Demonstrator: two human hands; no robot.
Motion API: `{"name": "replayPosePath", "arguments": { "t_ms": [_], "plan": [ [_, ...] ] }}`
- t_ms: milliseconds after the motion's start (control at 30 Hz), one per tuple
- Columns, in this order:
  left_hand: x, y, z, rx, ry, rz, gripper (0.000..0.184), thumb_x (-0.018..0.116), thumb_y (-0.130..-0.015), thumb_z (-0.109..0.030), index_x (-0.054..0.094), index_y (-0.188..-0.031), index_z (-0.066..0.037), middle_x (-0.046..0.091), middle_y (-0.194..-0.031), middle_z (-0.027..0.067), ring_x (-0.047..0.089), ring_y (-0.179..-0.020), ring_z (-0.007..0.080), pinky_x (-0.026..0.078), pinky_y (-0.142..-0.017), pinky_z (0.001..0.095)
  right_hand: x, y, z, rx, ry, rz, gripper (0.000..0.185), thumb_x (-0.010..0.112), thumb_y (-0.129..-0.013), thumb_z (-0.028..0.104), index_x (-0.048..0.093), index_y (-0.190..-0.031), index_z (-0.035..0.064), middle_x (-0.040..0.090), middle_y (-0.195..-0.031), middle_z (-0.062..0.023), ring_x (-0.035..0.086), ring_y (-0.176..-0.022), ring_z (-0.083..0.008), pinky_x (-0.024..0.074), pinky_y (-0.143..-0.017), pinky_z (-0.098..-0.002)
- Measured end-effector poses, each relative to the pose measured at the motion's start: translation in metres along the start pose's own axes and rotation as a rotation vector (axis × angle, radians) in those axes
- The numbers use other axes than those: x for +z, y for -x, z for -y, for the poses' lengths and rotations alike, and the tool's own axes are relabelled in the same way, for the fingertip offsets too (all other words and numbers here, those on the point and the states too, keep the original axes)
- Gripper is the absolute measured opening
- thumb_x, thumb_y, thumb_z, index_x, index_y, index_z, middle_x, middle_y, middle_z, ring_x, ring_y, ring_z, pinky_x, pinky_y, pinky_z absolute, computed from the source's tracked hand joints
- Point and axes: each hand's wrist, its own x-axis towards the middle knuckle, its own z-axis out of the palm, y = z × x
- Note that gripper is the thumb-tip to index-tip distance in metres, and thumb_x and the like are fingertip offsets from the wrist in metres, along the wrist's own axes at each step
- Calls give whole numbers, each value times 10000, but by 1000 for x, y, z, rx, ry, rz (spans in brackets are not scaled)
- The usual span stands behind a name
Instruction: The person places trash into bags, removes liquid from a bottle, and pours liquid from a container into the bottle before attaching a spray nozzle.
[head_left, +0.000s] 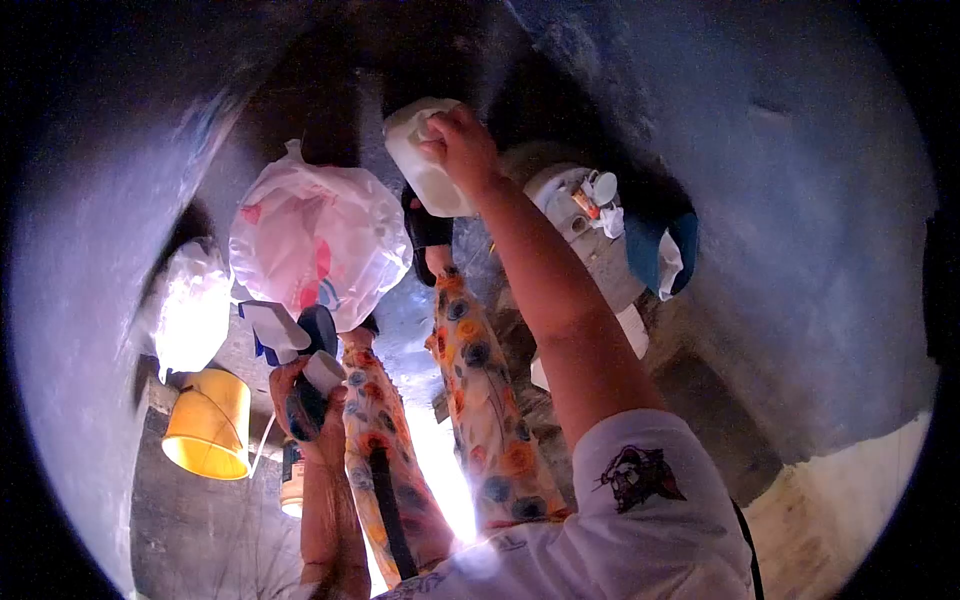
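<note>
Rough blue-grey walls [790,230], dim all round | far left, glowing white plastic bag [192,310] near a yellow plastic bucket [208,420] | left hand [287,385], fingers curled around blue-and-white plastic items [275,328], shapes unclear to me, beside a billowy pinkish-white plastic bag [318,225] | right hand [466,148], fingers closed on a white translucent plastic jug [414,165] near a black shoe [434,233] | farther right, teal container [643,243]

The translucent jug [440,185], whitish and boxy with rounded edges, hangs tilted in the grip of the right hand [468,152], its surface bare of any visible label. The blue-and-white bottles [275,330] sit bunched in the left hand [330,418], well apart from the jug: a white top that looks like a sprayer head, dark blue parts beside it, and a small white block-like piece nearer the wrist. Their exact number is unclear.
</note>
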Motion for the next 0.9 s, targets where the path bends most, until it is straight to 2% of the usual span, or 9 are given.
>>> {"name": "replayPosePath", "arguments": {
  "t_ms": [100, 300, 500, 567, 633, 667, 700, 800, 900],
  "plan": [
    [2, 2, -1, 19, -30, 23, 489, 694, -667, -322, 499, -1001, -23, 501, -939, 89, 475, -905, 247, 374, -808, 364, -9, -1, 10, -10, 69, 16, 318, 683, -675, 206, 559, -948, 99, 517, -996, -134, 540, -877, -321, 458, -729, -415],
    [5, 5, 1, 89, 17, 88, 559, 687, -669, -435, 500, -1007, -31, 489, -925, 86, 475, -877, 238, 377, -776, 359, 2, 58, 38, -36, -84, -356, 222, 641, -702, 168, 568, -893, 82, 506, -992, -155, 533, -844, -326, 454, -711, -428],
    [0, 16, 23, 176, 54, 103, 623, 699, -645, -537, 536, -994, -48, 490, -863, 93, 503, -814, 240, 416, -692, 349, 37, 187, 50, 344, -262, -159, 63, 624, -715, 97, 581, -741, 60, 539, -879, -135, 537, -825, -306, 439, -708, -403],
    [-6, 21, 34, 172, 28, 158, 614, 706, -633, -540, 539, -981, -63, 496, -875, 91, 512, -820, 246, 426, -700, 350, 41, 225, 48, 541, -79, 95, 70, 623, -721, 128, 596, -765, 80, 557, -818, -117, 541, -835, -305, 446, -702, -398],
    [-11, 28, 44, 128, 18, 220, 615, 721, -616, -536, 539, -973, -69, 500, -881, 88, 518, -823, 251, 427, -710, 346, 104, 296, 19, 704, -199, -321, 124, 586, -750, 211, 612, -772, 92, 575, -764, -118, 559, -799, -322, 454, -704, -397],
    [-22, 34, 61, 174, -38, 359, 554, 720, -640, -179, 445, -1095, -21, 475, -1039, 65, 497, -906, 184, 438, -717, 276, 115, 324, 9, 849, -119, -110, 135, 586, -754, 225, 616, -769, 95, 588, -761, -126, 571, -783, -322, 459, -698, -396],
    [-27, 39, 72, 182, -69, 405, 555, 721, -638, -187, 447, -1092, -22, 476, -1036, 66, 498, -905, 187, 438, -717, 279, 125, 348, 0, 986, -37, 109, 146, 585, -757, 240, 619, -767, 97, 601, -759, -135, 584, -766, -321, 465, -691, -395],
    [-17, 51, 86, 163, -103, 353, 557, 723, -633, -213, 454, -1083, -25, 480, -1027, 69, 501, -901, 193, 437, -718, 286, 170, 399, -33, 1103, 136, 281, 177, 588, -763, 258, 616, -741, 85, 620, -734, -135, 602, -730, -318, 473, -657, -394],
    [-4, 58, 96, 147, -129, 325, 561, 726, -627, -239, 461, -1074, -29, 483, -1017, 73, 504, -897, 199, 436, -719, 293, 202, 429, -58, 1117, 35, -7, 185, 606, -749, 285, 630, -729, 102, 636, -744, -110, 617, -729, -282, 481, -630, -386]
  ]
}}
